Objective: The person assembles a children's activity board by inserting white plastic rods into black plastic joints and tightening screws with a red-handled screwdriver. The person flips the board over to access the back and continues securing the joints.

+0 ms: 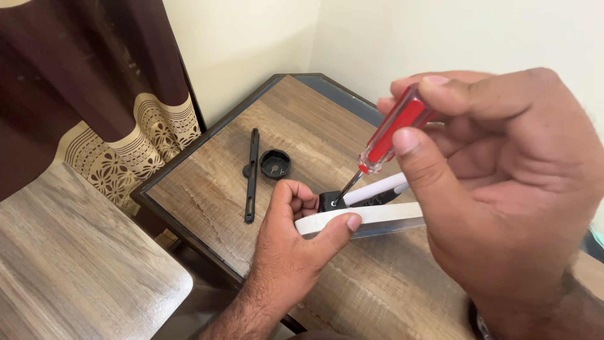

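Slippage is our worry: our right hand (503, 189) pinches the screwdriver (391, 132) steeply into a screw on the white device (371, 217), at the counter's (207, 189) three o'clock, clamped by our left hand (296, 233), so a tilted tip could jab our thumb.

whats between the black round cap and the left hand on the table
Nothing: in the head view, only bare wood tabletop separates the black round cap from the left hand. The black strip lies on the cap's other side.
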